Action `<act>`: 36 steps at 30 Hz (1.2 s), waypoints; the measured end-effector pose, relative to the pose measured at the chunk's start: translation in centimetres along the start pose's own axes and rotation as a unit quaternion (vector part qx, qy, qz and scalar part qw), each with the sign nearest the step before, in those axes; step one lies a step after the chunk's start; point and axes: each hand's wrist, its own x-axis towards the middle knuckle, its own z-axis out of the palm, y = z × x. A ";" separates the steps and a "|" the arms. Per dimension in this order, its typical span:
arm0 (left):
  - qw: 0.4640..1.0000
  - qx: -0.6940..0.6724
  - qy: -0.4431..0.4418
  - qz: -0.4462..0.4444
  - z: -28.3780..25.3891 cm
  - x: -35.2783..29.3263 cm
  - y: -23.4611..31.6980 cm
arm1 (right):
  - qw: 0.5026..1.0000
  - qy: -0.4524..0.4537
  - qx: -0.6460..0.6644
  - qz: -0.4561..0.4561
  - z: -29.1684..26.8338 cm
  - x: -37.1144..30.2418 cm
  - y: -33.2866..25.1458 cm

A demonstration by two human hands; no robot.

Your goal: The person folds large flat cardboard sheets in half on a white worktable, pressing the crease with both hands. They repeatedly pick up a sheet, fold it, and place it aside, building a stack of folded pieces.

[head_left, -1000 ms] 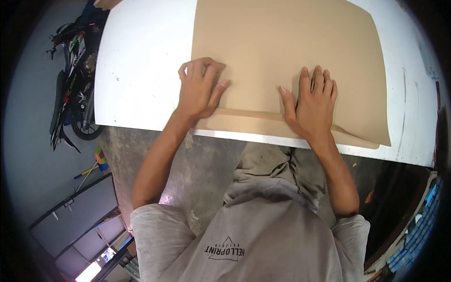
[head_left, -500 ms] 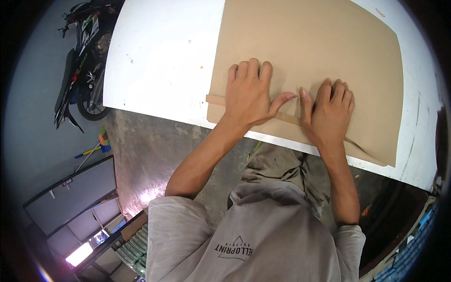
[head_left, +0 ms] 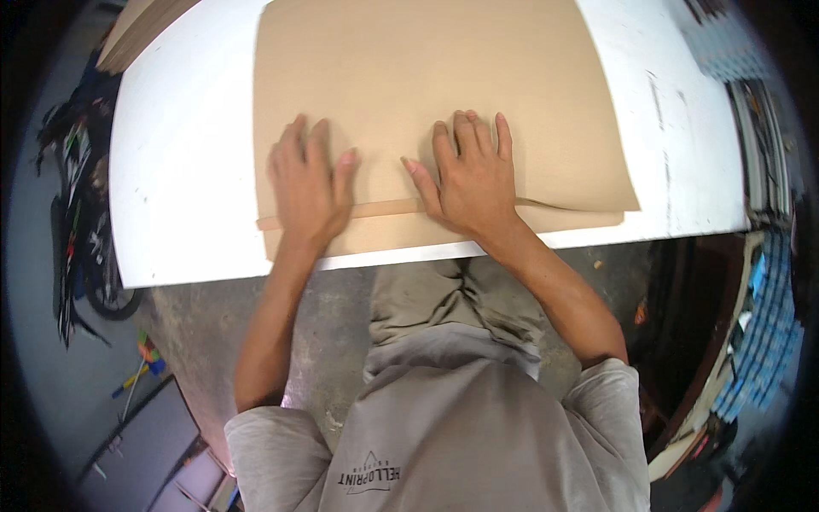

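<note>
A large sheet of brown paper or thin card [head_left: 426,68] lies on the white tabletop [head_left: 188,171]. Along its near edge runs a narrow tan strip [head_left: 384,207]; whether this is a fold or a separate band I cannot tell. At its right end the strip shows a dark gap beneath. My left hand [head_left: 307,183], slightly blurred, rests palm down across the strip near the sheet's left edge, fingers apart. Around the middle, my right hand [head_left: 476,179] lies flat over the strip with its fingers spread. Neither hand grips anything.
A brown stack of sheets [head_left: 149,34] sits at the table's far left. Beyond the left edge stands a motorcycle [head_left: 81,222]. Bundled blue items [head_left: 763,324] are piled at the right. Concrete floor [head_left: 333,316] shows below the table.
The view has swung, so table and sheet appear farther left and turned. My hands have spread apart; the thumbs, nearly touching before, now have a wider gap between them.
</note>
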 end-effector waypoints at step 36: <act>0.997 -0.074 0.025 0.002 0.6 -0.2 -0.5 | 0.994 0.000 0.000 0.105 -2.9 -2.6 10.6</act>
